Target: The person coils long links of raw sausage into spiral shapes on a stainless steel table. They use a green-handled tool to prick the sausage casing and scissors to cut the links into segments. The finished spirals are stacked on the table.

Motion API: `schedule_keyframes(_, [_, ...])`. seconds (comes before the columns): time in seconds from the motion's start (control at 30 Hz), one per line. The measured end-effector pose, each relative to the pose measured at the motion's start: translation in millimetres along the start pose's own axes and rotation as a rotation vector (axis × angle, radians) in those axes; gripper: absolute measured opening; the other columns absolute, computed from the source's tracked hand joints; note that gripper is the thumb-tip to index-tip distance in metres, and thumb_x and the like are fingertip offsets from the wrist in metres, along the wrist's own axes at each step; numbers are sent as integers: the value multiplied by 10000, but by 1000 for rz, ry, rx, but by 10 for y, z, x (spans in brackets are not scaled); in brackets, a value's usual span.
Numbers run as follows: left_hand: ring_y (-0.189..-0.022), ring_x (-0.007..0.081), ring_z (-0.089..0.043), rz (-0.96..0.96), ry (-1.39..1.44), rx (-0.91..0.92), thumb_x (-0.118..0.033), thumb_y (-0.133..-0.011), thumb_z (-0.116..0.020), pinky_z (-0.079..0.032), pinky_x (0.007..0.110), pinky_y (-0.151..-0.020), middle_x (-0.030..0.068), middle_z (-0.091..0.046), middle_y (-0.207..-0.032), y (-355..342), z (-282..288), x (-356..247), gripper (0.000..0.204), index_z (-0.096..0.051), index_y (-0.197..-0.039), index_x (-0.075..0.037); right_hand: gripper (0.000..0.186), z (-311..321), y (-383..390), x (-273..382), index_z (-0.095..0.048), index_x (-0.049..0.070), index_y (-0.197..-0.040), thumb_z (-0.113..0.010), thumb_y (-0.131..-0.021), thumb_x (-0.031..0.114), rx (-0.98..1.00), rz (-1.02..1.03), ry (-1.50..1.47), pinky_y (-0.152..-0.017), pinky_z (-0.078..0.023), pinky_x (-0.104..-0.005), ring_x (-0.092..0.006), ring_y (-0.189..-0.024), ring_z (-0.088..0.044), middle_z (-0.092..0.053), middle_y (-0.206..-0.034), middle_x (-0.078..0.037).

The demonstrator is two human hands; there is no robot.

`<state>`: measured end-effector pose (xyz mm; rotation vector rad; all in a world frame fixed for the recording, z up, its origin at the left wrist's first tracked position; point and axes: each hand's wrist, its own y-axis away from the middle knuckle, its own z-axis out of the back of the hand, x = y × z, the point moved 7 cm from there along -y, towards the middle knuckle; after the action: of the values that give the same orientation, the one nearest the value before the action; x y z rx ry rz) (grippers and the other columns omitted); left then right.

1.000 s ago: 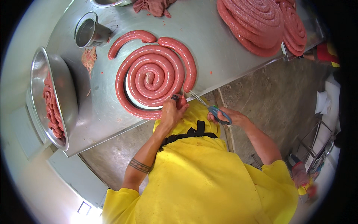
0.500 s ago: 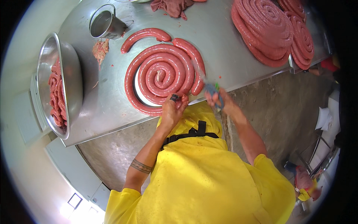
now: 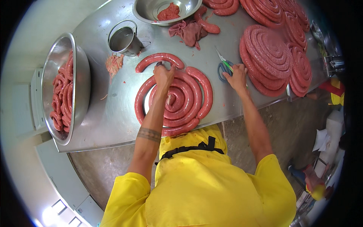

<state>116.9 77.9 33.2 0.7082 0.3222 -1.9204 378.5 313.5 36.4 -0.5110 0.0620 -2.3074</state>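
Observation:
A coiled sausage [image 3: 189, 96] lies on a white round plate on the metal table, its near end by the table's front edge. My left hand [image 3: 165, 75] reaches across the coil. Its fingers, one with a black wrap, close on the near edge of a short sausage length [image 3: 151, 58] behind the coil. Another short length [image 3: 206, 89] curves along the coil's right side. To the right, my right hand [image 3: 237, 76] grips the blue handles of scissors [image 3: 224, 68], blades pointing away over the table. A green strip shows beside the handles.
A steel bowl of sausage [image 3: 85, 87] stands tilted at left. A metal pail [image 3: 130, 43], meat scraps [image 3: 114, 64], a reddish cloth [image 3: 189, 32] and a bowl with ground meat [image 3: 141, 13] lie farther back. Stacked sausage coils [image 3: 264, 56] fill the right. The table edge [image 3: 113, 145] runs in front.
My left hand has left the coil's near edge for the short length behind it. My right hand has carried the scissors away from the front edge, farther over the table. The view has shifted.

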Motion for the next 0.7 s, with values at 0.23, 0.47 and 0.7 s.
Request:
schedule_keyframes(0.23, [-1335,571,-323,340,137,-31,-502,-850,-685,-345,567,-1101,424,-302,-1447,-308,-602,-54,689,-669,-1065,153,451,-462,-99,710,-623,-20,-1216,-761,-829,165,238,-36,-625,-927,-504,-409,-348,-1042,-645,-645,-1153,-194])
schedule_keyframes(0.47, [-842,350,-695,165,317,-65,-335,-809,-769,-533,441,-794,247,-712,-983,-285,-757,-300,520,-649,-1059,104,464,-1132,-668,1148,-598,-8,-1266,-662,-827,128,360,-49,-895,-903,-518,-374,-302,-1053,-660,-675,-1121,-186])
schedule_keyframes(0.7, [-746,183,-637,541,1217,357,-246,-981,-640,-511,349,-673,99,-671,-865,-207,-1126,-193,308,-655,-1073,48,428,-1253,-824,1097,-637,50,-1256,-744,-877,216,886,-292,-1144,-615,-399,-236,-67,-768,-554,-632,-898,34])
